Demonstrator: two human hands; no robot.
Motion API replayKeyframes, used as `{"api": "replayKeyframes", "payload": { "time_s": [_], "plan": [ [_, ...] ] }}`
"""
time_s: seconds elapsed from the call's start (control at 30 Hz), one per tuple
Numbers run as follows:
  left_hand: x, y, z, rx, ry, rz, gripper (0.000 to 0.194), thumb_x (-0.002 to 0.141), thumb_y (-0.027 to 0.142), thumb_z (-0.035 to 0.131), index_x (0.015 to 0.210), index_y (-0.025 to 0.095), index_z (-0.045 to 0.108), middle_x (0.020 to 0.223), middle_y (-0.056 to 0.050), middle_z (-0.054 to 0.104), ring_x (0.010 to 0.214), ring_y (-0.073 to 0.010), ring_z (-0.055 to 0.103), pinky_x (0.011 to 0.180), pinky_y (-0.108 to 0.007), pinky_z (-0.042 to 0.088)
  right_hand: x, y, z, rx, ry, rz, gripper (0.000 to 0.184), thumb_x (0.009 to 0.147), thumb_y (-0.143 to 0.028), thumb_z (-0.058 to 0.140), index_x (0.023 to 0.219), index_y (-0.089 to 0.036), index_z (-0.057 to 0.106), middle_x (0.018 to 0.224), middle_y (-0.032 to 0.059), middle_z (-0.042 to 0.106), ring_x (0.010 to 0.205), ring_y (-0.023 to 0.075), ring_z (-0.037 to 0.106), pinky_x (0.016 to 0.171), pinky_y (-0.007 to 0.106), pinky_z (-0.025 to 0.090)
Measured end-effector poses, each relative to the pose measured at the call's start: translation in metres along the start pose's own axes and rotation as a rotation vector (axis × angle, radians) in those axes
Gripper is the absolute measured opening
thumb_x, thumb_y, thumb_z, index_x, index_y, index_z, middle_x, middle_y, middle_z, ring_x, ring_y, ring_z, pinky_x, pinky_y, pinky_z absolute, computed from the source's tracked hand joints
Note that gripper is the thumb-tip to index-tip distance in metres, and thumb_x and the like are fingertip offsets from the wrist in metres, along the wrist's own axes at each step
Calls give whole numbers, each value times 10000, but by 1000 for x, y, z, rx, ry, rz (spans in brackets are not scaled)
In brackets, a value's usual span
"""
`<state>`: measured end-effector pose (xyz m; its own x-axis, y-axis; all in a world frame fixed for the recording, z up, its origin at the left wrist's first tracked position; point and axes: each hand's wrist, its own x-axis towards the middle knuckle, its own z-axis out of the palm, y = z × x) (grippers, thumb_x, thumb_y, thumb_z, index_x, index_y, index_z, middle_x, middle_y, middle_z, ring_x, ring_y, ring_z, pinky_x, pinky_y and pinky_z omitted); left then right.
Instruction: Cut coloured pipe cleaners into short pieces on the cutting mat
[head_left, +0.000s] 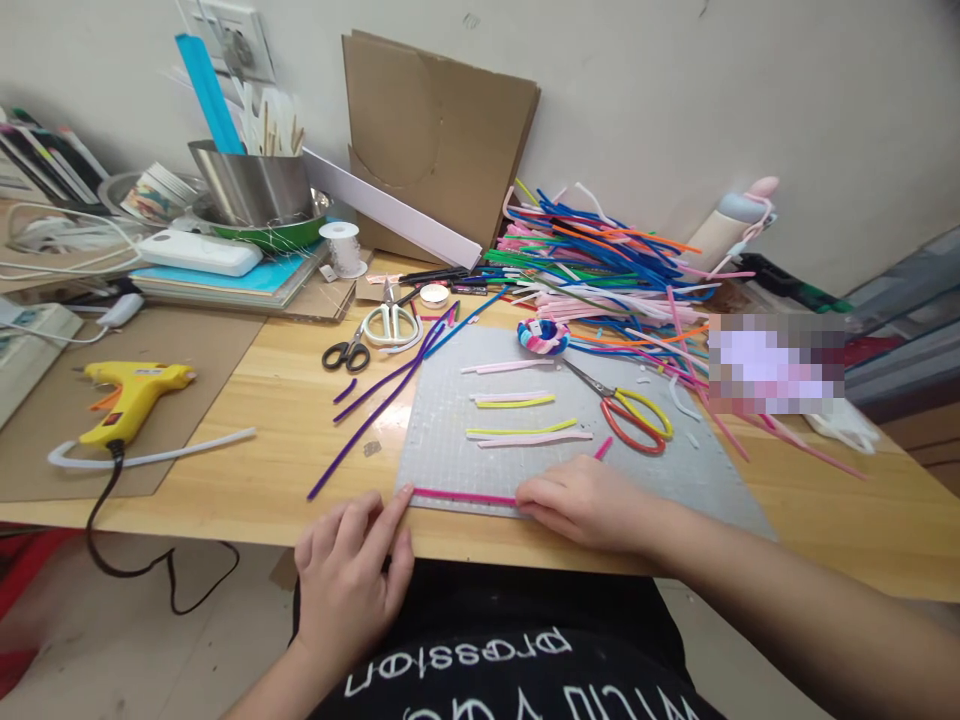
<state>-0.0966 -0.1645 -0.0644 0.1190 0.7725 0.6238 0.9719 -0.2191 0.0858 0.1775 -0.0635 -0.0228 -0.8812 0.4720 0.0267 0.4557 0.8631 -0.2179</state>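
Note:
A magenta pipe cleaner lies straight along the front edge of the grey cutting mat. My left hand touches its left end with a stretched index fingertip; the thumb stands apart and the other fingers are bent. My right hand is closed on the pipe cleaner farther right, and a magenta end sticks up behind the knuckles. Beyond my hands, short yellow pipe cleaners and pale pink ones lie in pairs. Scissors with red and yellow handles rest on the mat, near a coiled striped piece.
Purple pipe cleaners lie left of the mat, below black-handled scissors and white-handled scissors. A yellow glue gun with its cord is far left. A colourful pipe cleaner heap and cardboard are at the back.

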Motion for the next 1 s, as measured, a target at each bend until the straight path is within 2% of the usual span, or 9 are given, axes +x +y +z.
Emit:
{"api": "replayKeyframes", "payload": {
  "time_s": [0.17,0.4,0.7,1.0],
  "plan": [
    [-1,-1,0,-12,-4,-10,363,779,207,606,1139,241,646,907,-62,631,841,-222,537,746,-361,349,-1,2,1,46,5,-16,220,943,-230,397,874,-187,602,724,8,660,616,113,554,559,259,298],
    [-3,-1,2,-25,-11,-16,383,765,207,618,1145,241,642,921,-67,629,841,-224,540,745,-363,360,0,2,-2,1,51,-127,287,943,-181,342,825,-177,603,663,7,608,582,106,504,545,261,277],
    [-3,-1,2,-25,-18,-17,391,763,200,614,1151,235,637,909,-67,627,842,-229,538,747,-371,359,-4,3,2,-10,86,-138,234,940,-188,386,968,-179,617,725,8,646,614,109,548,560,259,322],
    [-3,-1,2,-28,-17,-26,372,774,204,605,1143,237,643,898,-63,630,840,-225,537,741,-366,349,-2,2,-1,-34,84,-164,255,940,-165,367,931,-180,622,672,-3,611,586,100,519,543,258,302]
  ]
}}
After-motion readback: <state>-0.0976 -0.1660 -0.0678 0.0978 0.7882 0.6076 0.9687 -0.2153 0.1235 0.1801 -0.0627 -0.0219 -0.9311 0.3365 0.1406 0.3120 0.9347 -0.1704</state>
